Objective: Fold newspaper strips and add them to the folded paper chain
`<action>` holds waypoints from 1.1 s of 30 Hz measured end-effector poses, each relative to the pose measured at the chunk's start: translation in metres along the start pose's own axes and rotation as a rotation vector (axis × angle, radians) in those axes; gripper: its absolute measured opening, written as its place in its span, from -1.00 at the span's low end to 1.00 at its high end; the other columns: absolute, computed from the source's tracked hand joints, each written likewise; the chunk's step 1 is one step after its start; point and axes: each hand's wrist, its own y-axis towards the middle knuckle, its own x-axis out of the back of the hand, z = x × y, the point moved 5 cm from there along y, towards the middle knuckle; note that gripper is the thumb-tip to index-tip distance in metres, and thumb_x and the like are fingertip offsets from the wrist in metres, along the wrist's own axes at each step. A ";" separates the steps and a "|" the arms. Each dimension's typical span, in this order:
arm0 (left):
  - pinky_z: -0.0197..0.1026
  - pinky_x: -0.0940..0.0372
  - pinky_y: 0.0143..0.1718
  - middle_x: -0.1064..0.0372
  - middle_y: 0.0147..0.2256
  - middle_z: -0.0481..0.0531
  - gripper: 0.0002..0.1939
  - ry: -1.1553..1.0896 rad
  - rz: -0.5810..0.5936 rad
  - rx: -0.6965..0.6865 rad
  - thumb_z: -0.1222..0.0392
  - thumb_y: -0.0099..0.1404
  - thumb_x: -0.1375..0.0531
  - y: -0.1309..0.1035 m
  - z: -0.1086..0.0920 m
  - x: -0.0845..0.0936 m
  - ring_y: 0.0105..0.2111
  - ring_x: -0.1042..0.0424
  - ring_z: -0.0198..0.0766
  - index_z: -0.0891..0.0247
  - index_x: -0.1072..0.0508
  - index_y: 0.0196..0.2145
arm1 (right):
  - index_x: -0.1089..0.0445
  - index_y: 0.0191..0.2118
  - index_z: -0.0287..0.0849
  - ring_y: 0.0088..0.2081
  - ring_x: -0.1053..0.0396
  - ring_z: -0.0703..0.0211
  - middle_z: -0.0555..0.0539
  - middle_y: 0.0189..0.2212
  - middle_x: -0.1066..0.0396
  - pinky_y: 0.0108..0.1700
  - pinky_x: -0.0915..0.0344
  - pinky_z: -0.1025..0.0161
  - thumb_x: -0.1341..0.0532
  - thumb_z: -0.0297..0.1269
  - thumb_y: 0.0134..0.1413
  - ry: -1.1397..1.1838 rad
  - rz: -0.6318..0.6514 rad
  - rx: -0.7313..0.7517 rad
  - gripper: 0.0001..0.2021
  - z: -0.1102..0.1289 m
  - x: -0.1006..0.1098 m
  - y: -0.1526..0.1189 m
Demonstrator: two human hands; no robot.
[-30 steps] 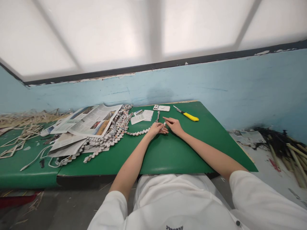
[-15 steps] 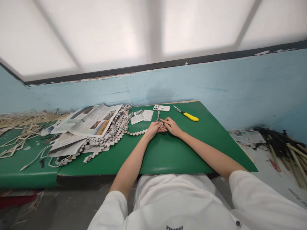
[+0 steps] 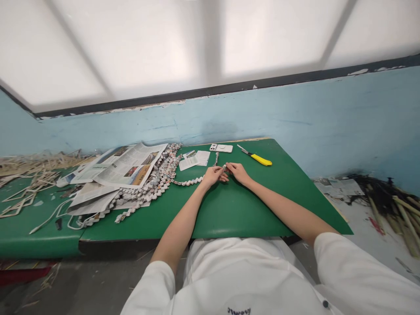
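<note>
Left hand [image 3: 212, 176] pinching 1 paper piece [image 3: 224, 167]; right hand [image 3: 239, 173] close by, can't tell grip.
Surface [image 3: 249, 214]: 1 phone [image 3: 225, 148], 1 yellow-handled tool [image 3: 261, 159], 1 folded-paper chain [image 3: 188, 182] running to left hand.

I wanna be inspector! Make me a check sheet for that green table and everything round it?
Surface: smooth green tabletop, partly covered
Job's things: small folded whitish paper piece; grey-white zigzag paper chain reaching the left hand
Clutter: printed newspaper sheets, white rectangular phone, yellow-handled cutting tool
Hands: both bare; left hand pinches the piece, right hand meets it, grip unclear
Cables: loose white cable, far left
Surroundings: pale blue wall; brown sticks, right
</note>
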 end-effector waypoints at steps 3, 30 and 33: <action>-0.25 -0.46 -0.42 -0.55 -0.44 0.15 -0.68 0.012 0.019 -0.007 0.03 0.38 -0.29 0.000 0.000 -0.001 -0.50 -0.60 -0.19 0.41 -0.42 -0.22 | -0.42 -0.49 -0.20 -0.53 -0.11 0.24 0.05 -0.61 -0.22 -0.43 -0.08 0.25 -0.16 0.24 0.23 0.030 0.005 -0.019 -0.45 -0.001 0.001 0.001; -0.22 -0.46 -0.38 -0.55 -0.43 0.15 -0.70 0.065 0.030 -0.005 0.04 0.41 -0.26 -0.001 0.002 -0.003 -0.47 -0.60 -0.19 0.39 -0.40 -0.22 | -0.54 -0.34 -0.22 -0.50 -0.22 0.21 -0.04 -0.50 -0.45 -0.41 -0.19 0.24 -0.26 0.16 0.11 0.009 -0.031 -0.035 -0.54 -0.007 0.003 0.003; -0.23 -0.46 -0.38 -0.55 -0.43 0.15 -0.68 0.073 0.035 -0.018 0.02 0.40 -0.27 -0.003 0.000 -0.003 -0.48 -0.60 -0.20 0.40 -0.40 -0.22 | -0.54 -0.35 -0.22 -0.49 -0.22 0.21 -0.05 -0.49 -0.46 -0.41 -0.19 0.24 -0.26 0.16 0.11 0.004 -0.033 -0.038 -0.54 -0.006 0.003 0.003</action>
